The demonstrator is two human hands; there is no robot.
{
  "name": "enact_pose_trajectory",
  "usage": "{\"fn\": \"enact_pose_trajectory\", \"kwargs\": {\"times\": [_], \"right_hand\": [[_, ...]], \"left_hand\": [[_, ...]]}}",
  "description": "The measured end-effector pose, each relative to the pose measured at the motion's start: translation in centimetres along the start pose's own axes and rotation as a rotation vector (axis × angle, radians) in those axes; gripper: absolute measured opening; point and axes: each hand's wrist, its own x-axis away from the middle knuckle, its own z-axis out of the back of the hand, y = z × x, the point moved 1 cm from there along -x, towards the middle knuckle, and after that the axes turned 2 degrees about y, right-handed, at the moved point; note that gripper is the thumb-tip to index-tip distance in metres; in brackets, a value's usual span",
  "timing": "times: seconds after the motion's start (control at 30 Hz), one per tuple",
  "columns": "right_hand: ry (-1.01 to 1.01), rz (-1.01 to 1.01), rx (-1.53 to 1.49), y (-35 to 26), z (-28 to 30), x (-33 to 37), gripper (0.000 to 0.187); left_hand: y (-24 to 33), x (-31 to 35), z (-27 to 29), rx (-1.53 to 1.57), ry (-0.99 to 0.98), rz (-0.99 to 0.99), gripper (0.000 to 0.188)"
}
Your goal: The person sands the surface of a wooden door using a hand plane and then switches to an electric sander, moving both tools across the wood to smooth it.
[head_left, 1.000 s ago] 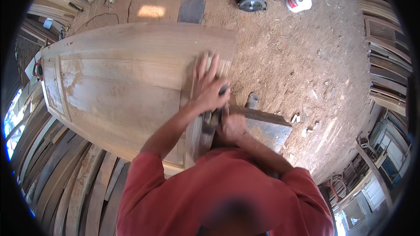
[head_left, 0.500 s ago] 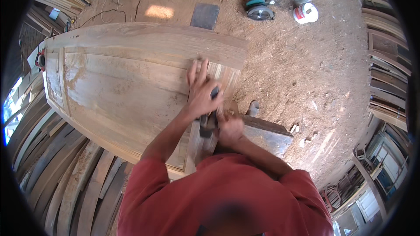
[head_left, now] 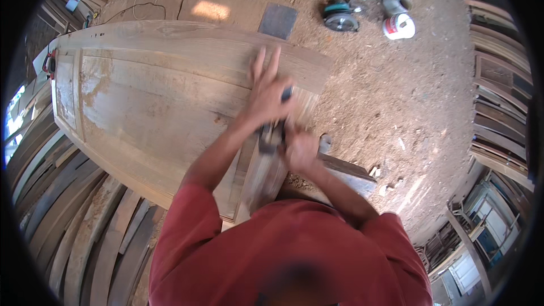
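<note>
A wooden panelled door (head_left: 164, 99) lies flat before me, with sawdust on its face. My left hand (head_left: 267, 95) bears on a dark hand plane (head_left: 272, 139) at the door's right end. Its thumb side wraps the plane's black upper part, while two fingers stretch forward over the wood. My right hand (head_left: 301, 148) is closed at the plane's right side, and its fingers partly hide the tool. Both hands are slightly blurred. Beneath the plane runs the door's end rail (head_left: 263, 178), which continues toward my body.
Stacked boards (head_left: 85, 221) crowd the left. A circular saw (head_left: 341, 18) and a white bucket (head_left: 399, 26) stand on the dusty floor beyond. A short plank (head_left: 348, 168) sits right of my right arm. Timber (head_left: 496, 102) lines the far right.
Both hands and the plane have moved forward, away from my body, along the door's end. More of the rail shows behind the plane. The whole view has shifted slightly.
</note>
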Motion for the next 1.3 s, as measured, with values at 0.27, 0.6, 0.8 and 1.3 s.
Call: {"fn": "enact_pose_trajectory", "kwargs": {"times": [0.27, 0.6, 0.8, 1.3], "right_hand": [[-0.099, -0.060, -0.050, 0.9, 1.2, -5.5, 0.055], [-0.244, -0.099, 0.050, 1.3, 0.9, -1.8, 0.056], [-0.201, -0.112, -0.027, 2.7, -0.3, -1.0, 0.058], [-0.261, -0.073, 0.090, 3.4, -0.9, 6.4, 0.066]], "left_hand": [[-2.3, -5.5, 0.1, -0.070, 0.026, -0.082, 0.018], [0.2, -1.9, -0.4, -0.019, 0.015, -0.002, 0.015], [0.6, -2.2, -0.6, -0.030, 0.011, -0.056, 0.015], [4.7, 3.6, -1.9, -0.058, -0.214, 0.050, 0.019]]}}
